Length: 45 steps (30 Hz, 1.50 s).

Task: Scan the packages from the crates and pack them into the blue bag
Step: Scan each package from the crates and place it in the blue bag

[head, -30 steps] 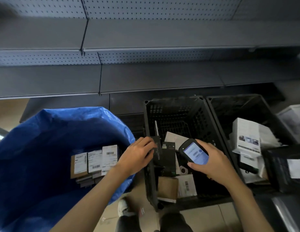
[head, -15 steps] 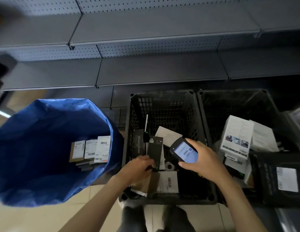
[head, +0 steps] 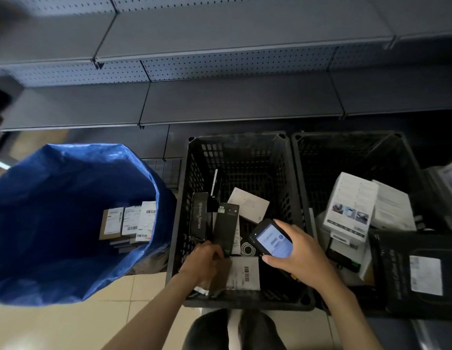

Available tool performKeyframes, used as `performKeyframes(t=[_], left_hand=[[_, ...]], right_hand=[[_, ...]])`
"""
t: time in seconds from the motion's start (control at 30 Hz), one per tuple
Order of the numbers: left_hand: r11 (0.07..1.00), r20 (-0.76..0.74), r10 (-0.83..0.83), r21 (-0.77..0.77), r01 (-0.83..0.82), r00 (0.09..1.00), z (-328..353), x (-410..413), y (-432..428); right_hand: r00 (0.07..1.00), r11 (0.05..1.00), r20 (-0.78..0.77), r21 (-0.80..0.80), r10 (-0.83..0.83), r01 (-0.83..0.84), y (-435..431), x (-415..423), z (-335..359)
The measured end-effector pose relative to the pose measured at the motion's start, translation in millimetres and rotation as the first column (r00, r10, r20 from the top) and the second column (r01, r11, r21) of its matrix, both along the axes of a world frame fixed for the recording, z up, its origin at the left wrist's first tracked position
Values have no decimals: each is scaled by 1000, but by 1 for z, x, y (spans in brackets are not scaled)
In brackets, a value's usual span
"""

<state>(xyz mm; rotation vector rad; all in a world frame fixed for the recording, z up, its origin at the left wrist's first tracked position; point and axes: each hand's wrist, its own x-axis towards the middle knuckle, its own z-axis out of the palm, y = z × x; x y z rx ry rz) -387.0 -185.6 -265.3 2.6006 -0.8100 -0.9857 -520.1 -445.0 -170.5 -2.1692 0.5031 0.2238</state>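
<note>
While we're nowhere near done, the blue bag (head: pixel 55 223) on the left already has a handful of labelled packages (head: pixel 129 223) lying in the bottom. The middle crate (head: pixel 240 142) and the right crate (head: pixel 346 137) both hold plenty more, so most of the job's left imo. Our left hand (head: pixel 204 258) curls down at the near end of a slim black box (head: pixel 225 231) in the middle crate, but we can't tell if it's actually gripping it. Our right hand (head: pixel 300 258) is wrapped round the scanner (head: pixel 271 239), screen lit.

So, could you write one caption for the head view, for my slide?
Left hand inside the crate, right hand holding the scanner above it, blue bag alongside.
</note>
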Motion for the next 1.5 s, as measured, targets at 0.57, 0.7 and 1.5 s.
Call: performKeyframes(t=[0.57, 0.7, 1.5], left_hand=[[925, -47, 281, -254, -284, 958, 23, 30, -65], [929, 58, 341, -176, -327, 938, 12, 31, -69], [896, -7, 403, -202, -396, 915, 9, 45, -75]], right_hand=[[998, 998, -7, 5, -69, 69, -32, -10, 6], [998, 998, -7, -2, -67, 67, -30, -11, 2], [996, 996, 21, 23, -91, 90, -39, -18, 0]])
